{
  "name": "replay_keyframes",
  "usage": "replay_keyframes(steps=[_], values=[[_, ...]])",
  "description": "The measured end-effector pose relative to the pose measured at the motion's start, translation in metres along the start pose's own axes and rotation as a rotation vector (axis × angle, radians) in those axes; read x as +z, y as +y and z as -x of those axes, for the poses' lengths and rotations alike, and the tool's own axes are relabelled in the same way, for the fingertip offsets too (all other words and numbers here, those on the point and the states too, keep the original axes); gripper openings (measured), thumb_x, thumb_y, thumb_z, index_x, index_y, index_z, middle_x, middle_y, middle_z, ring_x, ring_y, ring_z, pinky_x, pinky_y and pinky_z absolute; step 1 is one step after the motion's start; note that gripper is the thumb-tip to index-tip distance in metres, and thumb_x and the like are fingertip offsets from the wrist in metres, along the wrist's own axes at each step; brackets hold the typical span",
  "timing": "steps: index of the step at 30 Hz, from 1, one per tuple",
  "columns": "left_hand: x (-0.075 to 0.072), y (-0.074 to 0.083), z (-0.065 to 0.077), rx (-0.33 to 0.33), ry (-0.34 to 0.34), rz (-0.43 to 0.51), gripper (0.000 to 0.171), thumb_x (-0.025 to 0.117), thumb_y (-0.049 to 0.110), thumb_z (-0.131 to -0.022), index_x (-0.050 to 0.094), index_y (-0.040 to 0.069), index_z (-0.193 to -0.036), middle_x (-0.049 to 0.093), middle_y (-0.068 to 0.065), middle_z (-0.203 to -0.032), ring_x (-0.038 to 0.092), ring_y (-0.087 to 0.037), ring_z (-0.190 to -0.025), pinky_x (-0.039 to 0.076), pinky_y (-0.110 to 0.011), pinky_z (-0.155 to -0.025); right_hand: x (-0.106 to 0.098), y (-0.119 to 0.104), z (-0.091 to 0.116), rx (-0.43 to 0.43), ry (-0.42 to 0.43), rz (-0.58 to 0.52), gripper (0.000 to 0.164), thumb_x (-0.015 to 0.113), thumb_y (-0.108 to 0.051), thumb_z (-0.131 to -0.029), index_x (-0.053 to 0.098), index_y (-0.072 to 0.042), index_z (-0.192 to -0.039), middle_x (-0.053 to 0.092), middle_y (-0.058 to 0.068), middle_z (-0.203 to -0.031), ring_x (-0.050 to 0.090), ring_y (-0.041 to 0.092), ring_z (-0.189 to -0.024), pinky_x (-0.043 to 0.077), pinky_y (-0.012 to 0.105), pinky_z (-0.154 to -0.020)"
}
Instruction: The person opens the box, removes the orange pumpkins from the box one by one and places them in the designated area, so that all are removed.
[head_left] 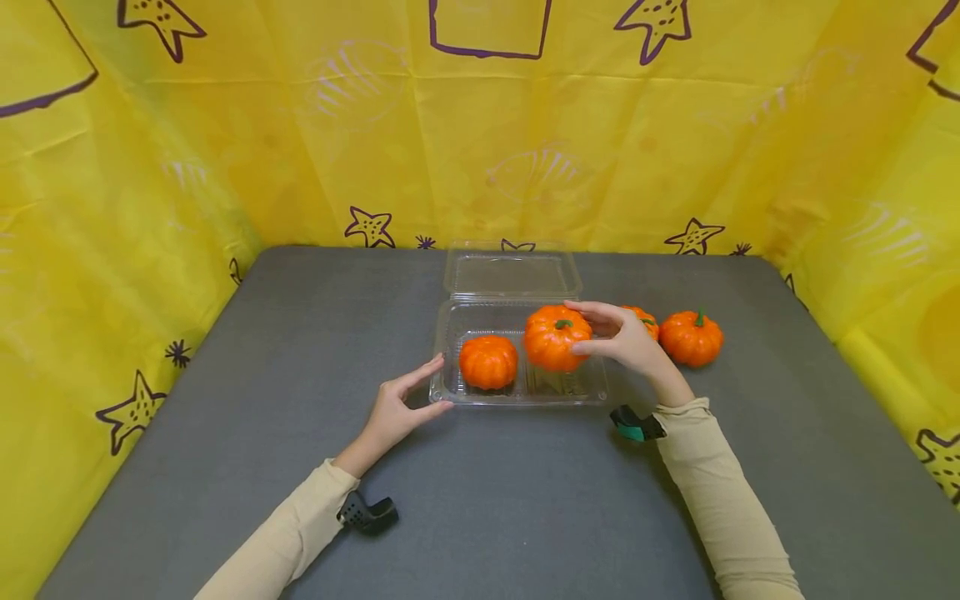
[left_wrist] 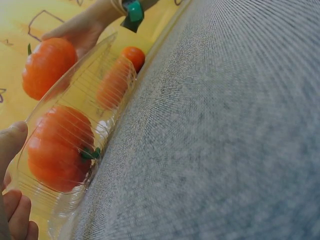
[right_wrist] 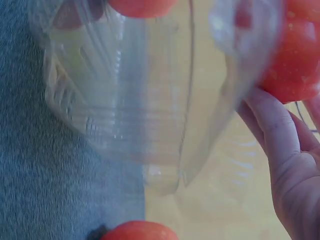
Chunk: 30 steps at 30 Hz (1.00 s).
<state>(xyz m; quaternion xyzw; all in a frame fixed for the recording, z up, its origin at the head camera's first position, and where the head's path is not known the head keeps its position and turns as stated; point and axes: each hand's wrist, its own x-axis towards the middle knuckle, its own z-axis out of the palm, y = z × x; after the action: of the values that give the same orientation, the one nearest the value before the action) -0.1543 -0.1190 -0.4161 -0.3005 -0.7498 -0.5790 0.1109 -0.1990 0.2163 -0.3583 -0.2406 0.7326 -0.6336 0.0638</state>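
Observation:
A clear plastic clamshell container (head_left: 441, 321) lies on the table, its lid (head_left: 513, 275) folded back. One small orange pumpkin (head_left: 488, 363) sits in its left half. My right hand (head_left: 628, 340) grips another orange pumpkin (head_left: 553, 343) between thumb and fingers, over the right half; the left wrist view shows this held pumpkin (left_wrist: 47, 70) above the rim. My left hand (head_left: 392, 410) has thumb and forefinger spread, tips right at the container's near left corner. In the left wrist view, its other fingers (left_wrist: 20, 215) lie loosely bent beside the container wall.
To the right of the container stands an orange pumpkin (head_left: 690, 340) with a green stem. Another pumpkin (head_left: 648, 320) is partly hidden behind my right hand. A grey table (head_left: 480, 500) extends around them, with a yellow patterned cloth (head_left: 480, 150) hanging at the back and sides.

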Motion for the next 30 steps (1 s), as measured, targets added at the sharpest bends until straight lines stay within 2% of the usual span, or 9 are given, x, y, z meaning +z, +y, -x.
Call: replay_keyframes(steps=[7, 11, 15, 18, 22, 30], values=[[0.0, 0.0, 0.002, -0.014, -0.009, -0.007, 0.055, 0.075, -0.011, -0.063, 0.051, -0.019, -0.112, 0.05, -0.028, -0.117, 0.048, -0.033, -0.11, 0.039, -0.029, -0.092, -0.008, 0.004, 0.012, 0.021, 0.043, 0.036, 0.06, 0.07, 0.0, -0.075, 0.043, 0.007, -0.128, 0.05, 0.006, -0.127, 0.054, 0.013, -0.105, 0.047, 0.028, -0.081], [0.0, -0.001, 0.003, -0.018, -0.007, -0.013, 0.055, 0.075, -0.01, -0.063, 0.051, -0.018, -0.112, 0.05, -0.027, -0.117, 0.048, -0.032, -0.11, 0.039, -0.027, -0.092, -0.012, 0.007, 0.023, 0.055, 0.113, 0.074, 0.061, 0.07, -0.001, -0.075, 0.042, 0.004, -0.13, 0.048, 0.006, -0.129, 0.052, 0.008, -0.106, 0.046, 0.025, -0.082], [0.0, -0.001, 0.003, -0.015, -0.005, -0.016, 0.054, 0.075, -0.011, -0.063, 0.051, -0.019, -0.111, 0.05, -0.027, -0.117, 0.049, -0.033, -0.11, 0.039, -0.03, -0.092, -0.019, 0.008, 0.034, 0.085, 0.193, 0.108, 0.057, 0.071, -0.001, -0.074, 0.049, 0.001, -0.126, 0.056, -0.002, -0.118, 0.055, 0.008, -0.099, 0.047, 0.022, -0.078], [0.0, 0.0, 0.003, -0.015, -0.004, -0.024, 0.054, 0.075, -0.01, -0.063, 0.052, -0.019, -0.111, 0.051, -0.026, -0.117, 0.049, -0.033, -0.11, 0.04, -0.031, -0.091, -0.025, 0.009, 0.041, 0.092, 0.224, 0.117, 0.051, 0.071, 0.001, -0.074, 0.053, 0.003, -0.122, 0.059, -0.009, -0.107, 0.058, 0.008, -0.092, 0.049, 0.021, -0.075], [0.0, 0.0, 0.004, -0.018, -0.003, -0.035, 0.054, 0.076, -0.01, -0.063, 0.052, -0.018, -0.111, 0.051, -0.026, -0.117, 0.049, -0.033, -0.109, 0.039, -0.027, -0.091, -0.031, 0.013, 0.049, 0.073, 0.237, 0.143, 0.05, 0.07, 0.004, -0.073, 0.052, 0.007, -0.119, 0.059, -0.014, -0.104, 0.058, 0.004, -0.09, 0.048, 0.019, -0.074], [0.0, 0.001, 0.002, -0.011, -0.008, -0.022, 0.054, 0.075, -0.01, -0.063, 0.052, -0.018, -0.111, 0.05, -0.027, -0.117, 0.048, -0.033, -0.11, 0.038, -0.027, -0.092, -0.043, 0.015, 0.058, 0.087, 0.232, 0.173, 0.048, 0.071, 0.003, -0.073, 0.055, 0.002, -0.119, 0.058, -0.014, -0.102, 0.058, 0.003, -0.089, 0.049, 0.019, -0.072]])
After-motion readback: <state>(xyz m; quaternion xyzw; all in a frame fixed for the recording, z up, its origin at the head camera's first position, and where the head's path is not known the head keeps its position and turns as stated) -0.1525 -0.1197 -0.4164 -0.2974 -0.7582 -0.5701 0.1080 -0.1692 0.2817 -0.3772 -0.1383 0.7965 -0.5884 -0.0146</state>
